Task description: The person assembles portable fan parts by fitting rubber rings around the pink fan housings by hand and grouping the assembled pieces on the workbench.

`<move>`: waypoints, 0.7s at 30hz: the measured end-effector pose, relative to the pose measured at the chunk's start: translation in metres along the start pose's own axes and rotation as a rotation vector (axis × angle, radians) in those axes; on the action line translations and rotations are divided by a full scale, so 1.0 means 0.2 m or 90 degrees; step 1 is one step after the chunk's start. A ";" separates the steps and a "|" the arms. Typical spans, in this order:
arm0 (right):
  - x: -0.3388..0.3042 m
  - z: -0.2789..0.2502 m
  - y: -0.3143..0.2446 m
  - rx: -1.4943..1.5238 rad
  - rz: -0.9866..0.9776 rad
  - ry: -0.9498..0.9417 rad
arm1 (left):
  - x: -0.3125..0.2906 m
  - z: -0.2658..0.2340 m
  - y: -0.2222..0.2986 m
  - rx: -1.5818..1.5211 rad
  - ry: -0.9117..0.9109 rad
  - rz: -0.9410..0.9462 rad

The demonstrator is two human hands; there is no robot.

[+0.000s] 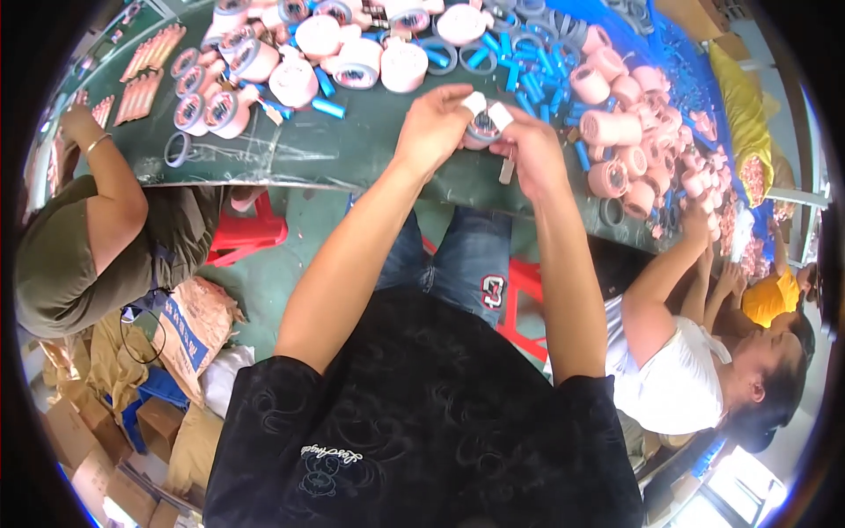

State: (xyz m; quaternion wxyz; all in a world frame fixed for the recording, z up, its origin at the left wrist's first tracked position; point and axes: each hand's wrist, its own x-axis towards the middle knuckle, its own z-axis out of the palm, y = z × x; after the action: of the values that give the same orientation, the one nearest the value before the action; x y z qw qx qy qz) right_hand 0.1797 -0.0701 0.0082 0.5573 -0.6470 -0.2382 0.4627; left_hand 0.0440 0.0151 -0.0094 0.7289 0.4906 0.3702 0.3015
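Over the near edge of the table (370,167), my left hand (429,132) and my right hand (535,158) are closed on a small round part with a grey rim (482,132), mostly hidden by my fingers. It resembles the pink fan heads nearby. White wraps cover a fingertip or thumb tip of each hand, meeting above the part. A small narrow piece (506,170) hangs below my right fingers; what it is, I cannot make out. Beyond my hands lie pink fan bodies with grey rings (293,82) and blue cylinders (532,86).
Pink cylindrical housings (609,128) are heaped at the right, with grey rings (612,211) beside them. One loose ring (177,150) lies at left. Pink strips (139,95) sit farther left. Co-workers are on both sides; a white-sleeved arm (660,282) reaches toward the right heap. Red stools (251,231) stand below.
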 end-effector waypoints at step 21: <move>-0.33 -0.01 -0.11 -0.286 -0.414 0.107 | -0.28 0.15 0.30 0.181 0.014 0.122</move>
State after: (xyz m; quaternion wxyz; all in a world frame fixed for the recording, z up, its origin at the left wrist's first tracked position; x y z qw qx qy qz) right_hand 0.1551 -0.1189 0.0514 0.5366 -0.6793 -0.4794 0.1442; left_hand 0.0349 -0.0246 0.0680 0.6159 0.6186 0.3684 0.3198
